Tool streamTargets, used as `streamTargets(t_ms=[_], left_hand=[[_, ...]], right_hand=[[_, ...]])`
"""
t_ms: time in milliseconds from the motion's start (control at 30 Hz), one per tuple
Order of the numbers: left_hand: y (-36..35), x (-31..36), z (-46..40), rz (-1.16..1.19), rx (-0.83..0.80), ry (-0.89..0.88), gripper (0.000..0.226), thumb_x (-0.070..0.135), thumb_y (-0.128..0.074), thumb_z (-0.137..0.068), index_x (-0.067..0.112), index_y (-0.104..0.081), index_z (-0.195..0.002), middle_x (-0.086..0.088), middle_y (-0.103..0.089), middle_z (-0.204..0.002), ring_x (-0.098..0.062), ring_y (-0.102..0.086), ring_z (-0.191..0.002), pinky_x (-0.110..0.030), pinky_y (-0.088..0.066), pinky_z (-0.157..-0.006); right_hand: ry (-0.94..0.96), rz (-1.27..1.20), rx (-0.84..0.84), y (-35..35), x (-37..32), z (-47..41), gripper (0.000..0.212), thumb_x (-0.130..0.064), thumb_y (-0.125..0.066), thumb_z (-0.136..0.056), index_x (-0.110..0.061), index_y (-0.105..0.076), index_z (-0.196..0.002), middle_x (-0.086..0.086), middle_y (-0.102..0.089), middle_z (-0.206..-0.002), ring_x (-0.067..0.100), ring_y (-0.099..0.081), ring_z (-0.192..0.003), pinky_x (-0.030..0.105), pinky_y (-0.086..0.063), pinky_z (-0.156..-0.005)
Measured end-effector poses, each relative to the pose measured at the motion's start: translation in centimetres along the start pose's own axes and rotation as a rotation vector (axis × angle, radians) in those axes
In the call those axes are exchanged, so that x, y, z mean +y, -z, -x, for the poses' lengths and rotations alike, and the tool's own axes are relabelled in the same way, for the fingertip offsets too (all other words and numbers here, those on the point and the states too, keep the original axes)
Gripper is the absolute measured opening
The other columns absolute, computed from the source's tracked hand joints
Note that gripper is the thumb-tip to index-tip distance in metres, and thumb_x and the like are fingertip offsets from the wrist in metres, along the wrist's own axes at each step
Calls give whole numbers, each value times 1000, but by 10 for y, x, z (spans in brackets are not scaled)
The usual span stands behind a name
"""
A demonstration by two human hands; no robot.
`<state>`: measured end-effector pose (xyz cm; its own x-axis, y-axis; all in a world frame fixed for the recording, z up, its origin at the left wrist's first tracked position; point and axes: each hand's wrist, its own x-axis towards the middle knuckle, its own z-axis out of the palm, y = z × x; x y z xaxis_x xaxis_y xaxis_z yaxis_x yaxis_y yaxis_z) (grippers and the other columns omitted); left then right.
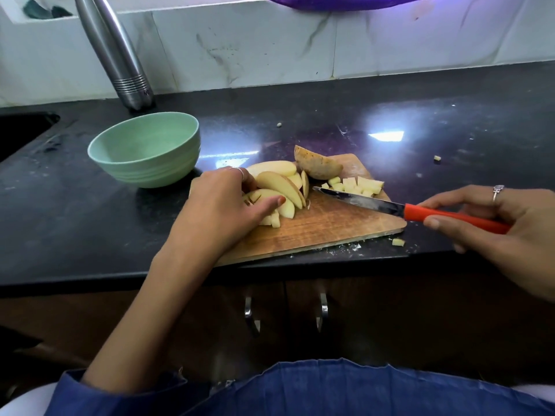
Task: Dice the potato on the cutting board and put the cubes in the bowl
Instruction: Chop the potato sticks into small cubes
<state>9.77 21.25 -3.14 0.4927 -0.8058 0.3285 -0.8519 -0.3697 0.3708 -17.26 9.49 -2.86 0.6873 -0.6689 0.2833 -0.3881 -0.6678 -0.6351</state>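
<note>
— Hands first: how did the left hand (pixel 222 202) lie?
— Palm down at nine o'clock on the cutting board (pixel 324 226), wrist angled in from below, fingers curled round the potato slices (pixel 279 187).
— And the right hand (pixel 492 223)?
— At three o'clock, thumb and fingers gripping the knife (pixel 420 212) by its red handle, tip toward the slices.
— Cubes?
— Potato cubes (pixel 357 186) sat at one o'clock beside an uncut potato piece (pixel 318 166); the bowl (pixel 144 151) stood at ten o'clock.

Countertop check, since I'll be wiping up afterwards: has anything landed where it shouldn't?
Yes. Three potato bits lie off the cutting board on the black counter: one by its near right corner, one far right, one behind the board. The bowl appears empty.
</note>
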Motion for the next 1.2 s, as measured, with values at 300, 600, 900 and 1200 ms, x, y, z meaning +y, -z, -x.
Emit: streamTargets(t_ms=[300,600,900,1200], left_hand=[[-6,3,-5,7,-55,102,45,50,-70,-74,14,-66,-101,-1,-59,-94,-16,-54,-89,-28,-42,-76],[-9,2,0,122,-31,60,39,40,-73,-76,17,-54,-100,5,-54,-98,-11,-50,-92,-19,-35,-73],[-8,-3,6,398,17,57,20,26,-77,-75,25,-71,-94,4,-58,-93,-4,-54,-83,-7,-41,-71],[6,-2,6,617,37,39,15,18,-76,-77,28,-73,-87,8,-71,-88,-8,-63,-88,-31,-52,-80]], right_hand=[[-26,-5,-19,-3,0,5,32,-68,-48,-69,-55,-62,-95,-4,-62,-60,13,-60,-61,22,-43,-54],[-25,7,-18,-5,1,6,37,-67,-48,-69,-52,-62,-99,-12,-63,-67,8,-62,-68,14,-44,-56],[11,4,19,-7,-2,7,24,-61,-58,-77,-51,-63,-99,-14,-63,-67,6,-62,-67,10,-42,-56],[13,-15,47,-8,-3,9,22,-60,-57,-79,-51,-62,-98,-17,-62,-70,5,-60,-70,5,-39,-54]])
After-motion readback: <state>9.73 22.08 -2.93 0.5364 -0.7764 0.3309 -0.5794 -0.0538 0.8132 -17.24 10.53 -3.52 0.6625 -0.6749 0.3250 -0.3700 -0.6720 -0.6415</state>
